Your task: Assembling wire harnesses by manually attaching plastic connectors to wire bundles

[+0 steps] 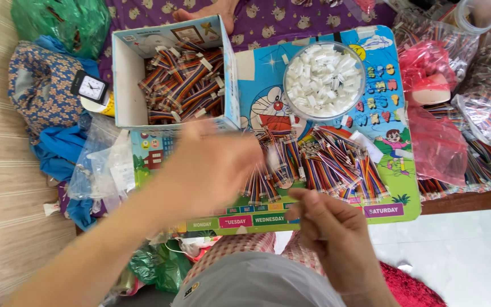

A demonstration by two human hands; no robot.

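Nearest the lens, at six o'clock: grey shirt fabric (257, 284) and a checked red-and-white cloth lap (240, 244). Just above, at five o'clock, right hand (336, 233) with fingers curled inward, thumb and fingertips pinched together; whether anything sits in the pinch, impossible to tell. At nine o'clock from it, left hand (211, 165), blurred, loosely cupped over the colourful cartoon-printed play board (387, 142); grip state and contents not readable through the blur. Directly at three o'clock of the left hand and at twelve o'clock of the right hand, touching neither clearly: loose heap of short rainbow-striped ribbon cable pieces (325, 165), spread across the board's middle. Further off at twelve o'clock, round clear plastic bowl of small white connector housings (324, 79). At eleven o'clock, open light-blue cardboard box (121, 74) filled with more striped cable pieces. Left of the box, at ten o'clock, small black-framed white-faced clock (91, 88). At two o'clock, translucent red plastic bags (436, 108) and clear bags of more cable bundles (490, 108). At seven o'clock, crumpled green plastic bag (157, 267).
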